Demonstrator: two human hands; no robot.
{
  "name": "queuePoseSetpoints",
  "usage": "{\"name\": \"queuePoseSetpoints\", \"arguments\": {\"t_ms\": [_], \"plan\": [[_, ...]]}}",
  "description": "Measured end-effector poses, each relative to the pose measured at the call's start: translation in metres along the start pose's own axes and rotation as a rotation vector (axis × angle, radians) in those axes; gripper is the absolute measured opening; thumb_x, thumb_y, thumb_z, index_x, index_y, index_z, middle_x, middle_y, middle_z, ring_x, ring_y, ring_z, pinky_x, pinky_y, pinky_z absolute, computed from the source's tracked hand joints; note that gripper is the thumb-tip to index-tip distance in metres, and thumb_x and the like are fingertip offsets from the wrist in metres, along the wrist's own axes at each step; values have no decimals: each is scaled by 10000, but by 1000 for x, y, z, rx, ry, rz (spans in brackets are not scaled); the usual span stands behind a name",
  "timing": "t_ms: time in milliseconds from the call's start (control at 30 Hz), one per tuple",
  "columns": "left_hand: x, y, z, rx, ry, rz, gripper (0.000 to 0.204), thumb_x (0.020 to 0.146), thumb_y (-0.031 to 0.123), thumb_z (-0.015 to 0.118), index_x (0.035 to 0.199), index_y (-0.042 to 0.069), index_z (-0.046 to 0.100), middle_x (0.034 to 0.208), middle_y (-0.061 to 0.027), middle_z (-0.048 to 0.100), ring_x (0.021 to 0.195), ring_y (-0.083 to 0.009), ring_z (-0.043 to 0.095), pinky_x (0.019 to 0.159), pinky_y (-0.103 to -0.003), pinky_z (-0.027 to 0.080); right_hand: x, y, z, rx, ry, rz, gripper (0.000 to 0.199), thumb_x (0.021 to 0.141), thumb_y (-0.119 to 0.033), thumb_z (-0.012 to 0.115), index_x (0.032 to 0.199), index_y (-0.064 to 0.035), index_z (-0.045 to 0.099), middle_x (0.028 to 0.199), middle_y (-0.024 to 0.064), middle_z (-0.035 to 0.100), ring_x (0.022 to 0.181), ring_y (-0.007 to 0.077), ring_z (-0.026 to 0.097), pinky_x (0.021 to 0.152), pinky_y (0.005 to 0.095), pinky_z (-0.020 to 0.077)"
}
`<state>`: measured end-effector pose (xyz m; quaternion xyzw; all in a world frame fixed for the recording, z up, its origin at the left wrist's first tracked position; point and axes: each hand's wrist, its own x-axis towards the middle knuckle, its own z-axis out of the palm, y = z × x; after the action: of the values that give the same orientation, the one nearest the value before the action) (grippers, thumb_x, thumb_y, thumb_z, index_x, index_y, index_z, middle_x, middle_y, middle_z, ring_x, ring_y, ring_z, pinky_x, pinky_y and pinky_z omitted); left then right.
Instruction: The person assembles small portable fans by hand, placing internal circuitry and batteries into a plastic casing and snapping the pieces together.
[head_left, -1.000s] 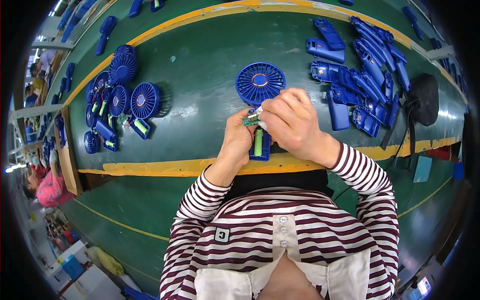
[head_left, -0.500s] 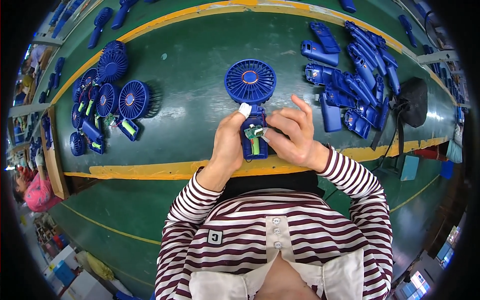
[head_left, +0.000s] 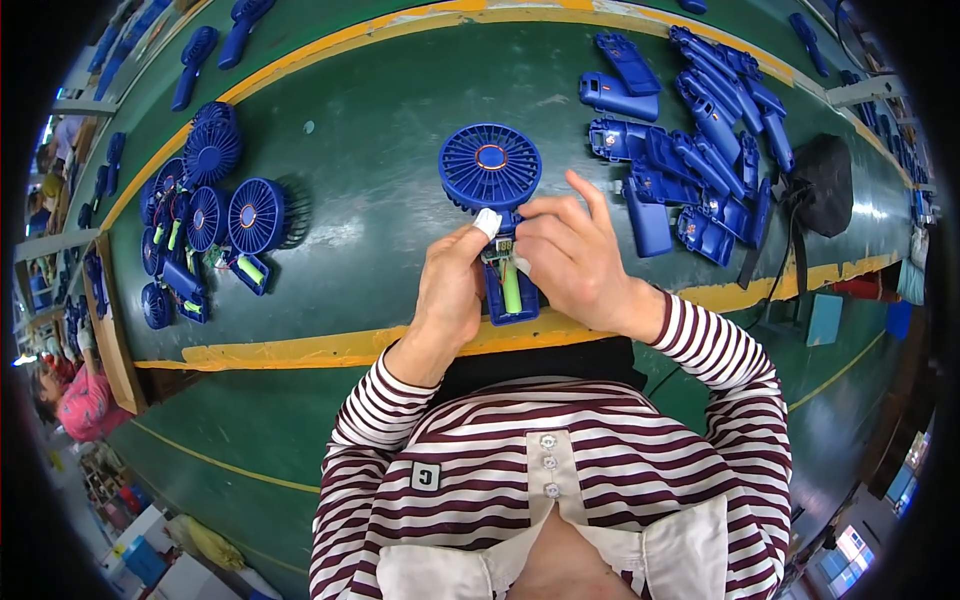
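A blue handheld fan [head_left: 490, 165] lies in front of me with its round grille facing up and its handle [head_left: 513, 318] pointing toward me. The handle is uncovered. Inside it show a light-green battery [head_left: 512, 288] and a small circuit board [head_left: 498, 250] with a dark display. My left hand [head_left: 448, 285] grips the handle from the left, its thumb, wrapped in white, near the neck. My right hand [head_left: 578, 262] is closed at the board's right edge, thumb low and one finger raised. Its fingers partly hide the board and the neck.
Several fans [head_left: 257, 215] with exposed batteries are grouped at the left. Blue handle covers [head_left: 652, 220] lie piled at the right, beside a black object [head_left: 822, 185] with a cable. A yellow-edged green table [head_left: 380, 130] carries them. Another person [head_left: 85, 400] is at the far left.
The circuit board, which was tilted above the handle with its green side showing, now sits down in the handle, display up. More of the battery shows. Both hands remain at the fan.
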<state>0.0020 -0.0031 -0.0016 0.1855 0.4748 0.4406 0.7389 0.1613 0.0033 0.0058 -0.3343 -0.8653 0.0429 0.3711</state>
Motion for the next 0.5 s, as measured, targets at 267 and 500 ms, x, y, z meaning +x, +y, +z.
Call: {"name": "queuePoseSetpoints", "arguments": {"t_ms": [267, 500], "plan": [[-9, 23, 18, -90, -45, -136, 300, 905, 179, 374, 1047, -56, 493, 987, -137, 583, 879, -229, 594, 769, -362, 488, 17, 12, -16, 333, -111, 206, 218, 599, 112, 550, 798, 31, 517, 955, 144, 506, 842, 315, 535, 679, 367, 465], [-8, 25, 13, -146, -145, -146, 327, 907, 184, 367, 1110, -55, 457, 1039, -137, 567, 923, -245, 598, 797, -385, 503, 23, 13, -17, 422, -186, 224, 245, 569, 146, 518, 794, 52, 493, 958, 157, 486, 868, 331, 524, 717, 383, 455]]}}
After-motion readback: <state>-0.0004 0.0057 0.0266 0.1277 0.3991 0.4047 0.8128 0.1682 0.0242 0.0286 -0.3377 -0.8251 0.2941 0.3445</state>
